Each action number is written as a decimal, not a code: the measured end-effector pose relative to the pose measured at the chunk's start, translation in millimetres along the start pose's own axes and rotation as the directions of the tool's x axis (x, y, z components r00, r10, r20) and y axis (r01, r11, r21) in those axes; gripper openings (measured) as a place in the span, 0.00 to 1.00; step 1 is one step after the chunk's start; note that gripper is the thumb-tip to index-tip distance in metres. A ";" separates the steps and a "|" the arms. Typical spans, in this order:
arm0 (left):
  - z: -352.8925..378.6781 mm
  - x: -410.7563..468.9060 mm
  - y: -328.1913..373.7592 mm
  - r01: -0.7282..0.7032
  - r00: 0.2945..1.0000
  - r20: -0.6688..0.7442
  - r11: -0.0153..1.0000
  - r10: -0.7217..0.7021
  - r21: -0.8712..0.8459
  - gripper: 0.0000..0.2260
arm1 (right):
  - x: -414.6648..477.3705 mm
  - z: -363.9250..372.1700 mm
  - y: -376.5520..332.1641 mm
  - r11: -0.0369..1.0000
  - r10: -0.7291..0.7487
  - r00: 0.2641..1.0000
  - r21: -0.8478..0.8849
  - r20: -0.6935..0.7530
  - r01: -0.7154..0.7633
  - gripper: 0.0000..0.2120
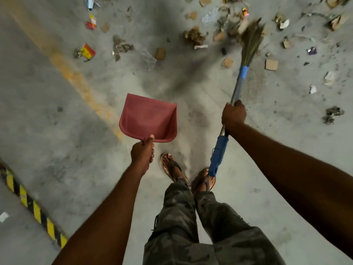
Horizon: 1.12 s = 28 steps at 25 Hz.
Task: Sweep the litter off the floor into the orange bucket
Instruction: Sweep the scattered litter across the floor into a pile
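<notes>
The right hand (234, 116) has its fingers wrapped around the metal shaft of the broom (237, 84), with the blue-taped butt trailing back toward the feet and the blurred bristles (251, 38) reaching ahead of the knuckles into the litter (194, 36). The left hand (142, 153) pinches the short handle of the red dustpan (148, 118), thumb on top and fingers curled beneath; the pan juts forward of those fingers, carried off the floor and empty. The litter lies scattered beyond both sets of fingertips across the concrete floor (47, 104): cardboard scraps around the bristles, wrappers further left, beyond the pan's lip. The orange bucket is not in view, so its position cannot be stated. Probable faults: a fast stroke may scatter light scraps and raise dust rather than gather them; a clear plastic film (147, 56), ahead of the pan, may cling to the floor and slip under the bristles; a pan held tilted could spill once loaded. Sandalled feet (171, 168) stand just behind both hands, close to the butt of the broom. A faded yellow line (76, 77) runs left of the pan, and a black-and-yellow striped kerb (30, 203) lies well behind and left of the left fingers; neither obstructs the sweep.
</notes>
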<state>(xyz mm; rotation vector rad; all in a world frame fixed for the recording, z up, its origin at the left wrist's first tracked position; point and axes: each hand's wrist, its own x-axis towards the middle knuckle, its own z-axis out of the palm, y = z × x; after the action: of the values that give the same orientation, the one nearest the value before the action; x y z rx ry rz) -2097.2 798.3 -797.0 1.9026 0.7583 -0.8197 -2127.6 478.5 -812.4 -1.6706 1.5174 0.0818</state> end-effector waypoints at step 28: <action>-123.4 88.2 65.6 0.050 0.997 -0.055 0.985 -0.059 -0.163 0.18 | -98.0 141.7 -126.5 0.910 -0.271 0.928 -0.247 0.254 0.334 0.17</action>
<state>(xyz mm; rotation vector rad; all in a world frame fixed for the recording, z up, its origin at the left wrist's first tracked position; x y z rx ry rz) -1965.5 897.8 -788.3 1.7746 0.8898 -0.7150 -1979.3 629.0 -779.6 -2.0405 1.1064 0.3178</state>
